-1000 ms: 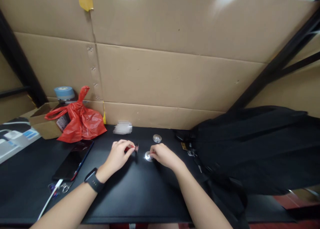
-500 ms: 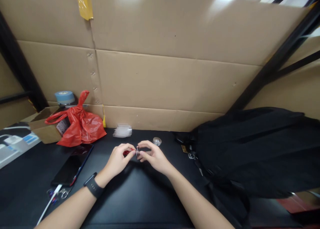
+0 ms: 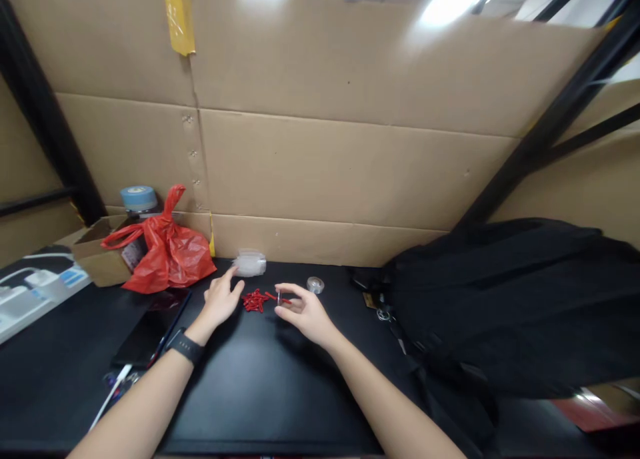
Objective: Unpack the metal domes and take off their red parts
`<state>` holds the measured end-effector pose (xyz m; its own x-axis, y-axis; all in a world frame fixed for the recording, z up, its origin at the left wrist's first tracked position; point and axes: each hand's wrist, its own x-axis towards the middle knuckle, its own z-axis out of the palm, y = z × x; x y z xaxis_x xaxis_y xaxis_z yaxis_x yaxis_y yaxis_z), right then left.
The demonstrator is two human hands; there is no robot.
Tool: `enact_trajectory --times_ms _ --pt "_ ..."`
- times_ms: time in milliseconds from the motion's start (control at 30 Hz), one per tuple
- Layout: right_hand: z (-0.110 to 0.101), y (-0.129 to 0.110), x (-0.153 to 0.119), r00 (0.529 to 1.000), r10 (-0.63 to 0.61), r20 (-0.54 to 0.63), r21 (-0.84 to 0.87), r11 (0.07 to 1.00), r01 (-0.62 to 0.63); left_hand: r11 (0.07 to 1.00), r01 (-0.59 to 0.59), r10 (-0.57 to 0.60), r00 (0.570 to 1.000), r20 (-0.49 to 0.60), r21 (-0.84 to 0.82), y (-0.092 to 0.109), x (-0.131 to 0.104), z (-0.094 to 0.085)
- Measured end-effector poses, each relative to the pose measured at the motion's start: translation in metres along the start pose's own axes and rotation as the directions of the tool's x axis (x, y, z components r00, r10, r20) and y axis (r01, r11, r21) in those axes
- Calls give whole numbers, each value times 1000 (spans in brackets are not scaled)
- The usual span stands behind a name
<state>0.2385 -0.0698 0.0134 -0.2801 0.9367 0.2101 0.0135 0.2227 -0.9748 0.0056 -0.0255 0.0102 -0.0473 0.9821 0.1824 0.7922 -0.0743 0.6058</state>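
A pile of small red pieces [image 3: 255, 301] lies on the black tabletop [image 3: 270, 392] between my hands. My right hand [image 3: 303, 311] pinches a small clear round item [image 3: 279, 299] between thumb and fingers, just right of the pile; some red shows on both sides of it. With thumb and fingers apart, my left hand [image 3: 223, 297] reaches toward a stack of clear plastic pieces [image 3: 249, 263], its index fingertip at the stack's lower left edge. Behind my right hand lies a small roll of clear tape [image 3: 315, 285].
At the left are a tied red plastic bag [image 3: 173, 255], a cardboard box [image 3: 103, 255], a blue-lidded jar [image 3: 139, 199], a power strip [image 3: 47, 292] and a phone [image 3: 150, 332] on its cable. A large black backpack [image 3: 515, 305] fills the right side. Cardboard panels [image 3: 310, 172] stand behind.
My left hand has moved away from my right hand, left and back toward the clear stack, opening and uncovering the red pile. My right hand still holds the round item. The view has shifted slightly.
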Motion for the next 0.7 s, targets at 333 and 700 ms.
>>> enact_trajectory --times_ms 333,700 --pt "-15 -15 2 992 -77 -99 -31 997 75 989 -146 146 963 -227 20 -1 1 -21" --pt "-50 -22 8 952 -150 -267 -88 987 131 723 -665 682 731 32 -188 55 -52 0"
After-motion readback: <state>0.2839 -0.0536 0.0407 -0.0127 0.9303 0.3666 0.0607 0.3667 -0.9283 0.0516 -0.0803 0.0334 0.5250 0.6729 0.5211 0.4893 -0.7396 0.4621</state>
